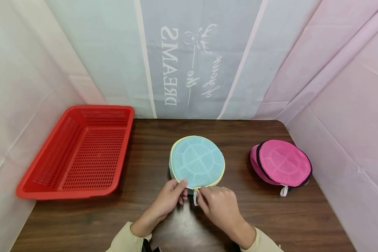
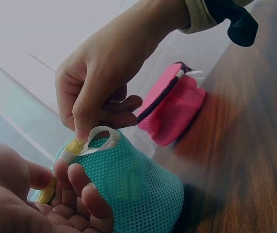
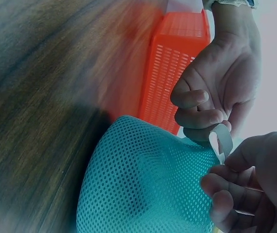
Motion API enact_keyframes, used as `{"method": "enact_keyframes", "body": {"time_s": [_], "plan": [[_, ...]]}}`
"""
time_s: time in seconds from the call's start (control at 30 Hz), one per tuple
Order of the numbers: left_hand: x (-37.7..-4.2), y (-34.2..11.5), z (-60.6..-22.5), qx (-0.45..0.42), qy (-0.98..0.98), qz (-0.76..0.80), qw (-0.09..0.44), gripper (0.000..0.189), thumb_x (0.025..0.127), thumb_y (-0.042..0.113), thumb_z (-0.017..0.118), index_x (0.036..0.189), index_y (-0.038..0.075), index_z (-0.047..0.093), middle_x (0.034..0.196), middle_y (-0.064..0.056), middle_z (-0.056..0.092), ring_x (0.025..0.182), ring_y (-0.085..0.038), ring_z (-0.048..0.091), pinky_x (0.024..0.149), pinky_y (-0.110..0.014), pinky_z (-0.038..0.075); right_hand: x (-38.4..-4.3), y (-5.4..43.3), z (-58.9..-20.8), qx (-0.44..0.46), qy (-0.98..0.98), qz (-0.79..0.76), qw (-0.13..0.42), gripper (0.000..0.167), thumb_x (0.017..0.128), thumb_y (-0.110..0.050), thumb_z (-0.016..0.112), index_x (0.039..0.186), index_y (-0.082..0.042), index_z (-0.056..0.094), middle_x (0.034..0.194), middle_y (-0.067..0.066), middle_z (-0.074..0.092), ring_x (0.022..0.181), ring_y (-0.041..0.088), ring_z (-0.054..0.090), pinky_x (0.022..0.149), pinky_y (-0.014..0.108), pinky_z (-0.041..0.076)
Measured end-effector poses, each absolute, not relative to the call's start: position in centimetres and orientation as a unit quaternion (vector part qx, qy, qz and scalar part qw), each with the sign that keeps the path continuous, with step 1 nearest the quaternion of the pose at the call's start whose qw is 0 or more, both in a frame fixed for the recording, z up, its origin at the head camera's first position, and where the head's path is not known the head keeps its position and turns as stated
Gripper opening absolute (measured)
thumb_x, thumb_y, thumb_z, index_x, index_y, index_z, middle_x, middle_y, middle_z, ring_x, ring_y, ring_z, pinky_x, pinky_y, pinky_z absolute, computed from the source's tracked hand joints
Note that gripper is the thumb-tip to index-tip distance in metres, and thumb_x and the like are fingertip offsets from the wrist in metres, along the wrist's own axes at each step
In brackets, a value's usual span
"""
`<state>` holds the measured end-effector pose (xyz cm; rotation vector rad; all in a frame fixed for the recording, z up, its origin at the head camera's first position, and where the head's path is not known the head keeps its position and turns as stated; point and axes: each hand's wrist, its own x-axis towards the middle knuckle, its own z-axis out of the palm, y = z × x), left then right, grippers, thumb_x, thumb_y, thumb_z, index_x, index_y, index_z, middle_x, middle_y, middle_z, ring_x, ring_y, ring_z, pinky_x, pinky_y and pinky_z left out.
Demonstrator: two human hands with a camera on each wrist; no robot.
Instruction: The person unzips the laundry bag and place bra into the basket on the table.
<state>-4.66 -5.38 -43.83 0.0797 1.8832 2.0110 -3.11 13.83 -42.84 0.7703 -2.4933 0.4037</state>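
A round light-blue mesh laundry bag [image 1: 196,161] with a yellow zip edge stands on the table in front of me. My left hand [image 1: 169,196] pinches its near rim between thumb and fingers, the thumb lying on top. Just to the right, my right hand [image 1: 222,207] pinches the yellow zip edge beside a white fabric loop [image 1: 195,198]. In the left wrist view, the loop [image 2: 102,141] sticks out between the two hands. The zip pull itself is hidden by the right fingers. The bag's teal mesh side [image 3: 138,179] fills the lower right wrist view.
A pink mesh laundry bag [image 1: 285,162] with a black edge and a white loop sits tilted at the right. To the left stands a red plastic basket [image 1: 69,194] with slotted walls. The brown wooden table [image 1: 151,136] meets a printed cloth [image 1: 189,70] behind.
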Motion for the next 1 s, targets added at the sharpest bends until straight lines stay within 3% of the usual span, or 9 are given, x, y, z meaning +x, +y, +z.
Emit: {"method": "enact_keyframes", "body": {"time_s": [0.47, 1.0], "plan": [[-4.6, -5.5, -43.3, 0.031, 0.684, 0.702, 0.194, 0.031, 0.11, 0.021, 0.046, 0.091, -0.001, 0.055, 0.075, -0.002, 0.054, 0.069, -0.015, 0.054, 0.059, -0.022, 0.047, -3.2, 14.7, -42.8, 0.272, -0.91, 0.152, 0.274, 0.033, 0.08, -0.015, 0.065, 0.06, -0.024, 0.04, 0.054, -0.014, 0.026, 0.047, 0.002, 0.02, 0.045, 0.02, 0.015], [-4.7, -6.0, -43.6, 0.019, 0.69, 0.697, 0.192, 0.028, 0.109, 0.021, 0.048, 0.091, 0.0, 0.055, 0.075, -0.002, 0.055, 0.068, -0.015, 0.054, 0.059, -0.023, 0.047, -3.5, 16.4, -43.0, 0.254, -0.914, 0.133, 0.287, 0.035, 0.083, -0.017, 0.06, 0.061, -0.024, 0.034, 0.057, -0.015, 0.021, 0.049, 0.003, 0.017, 0.046, 0.02, 0.015]]}}
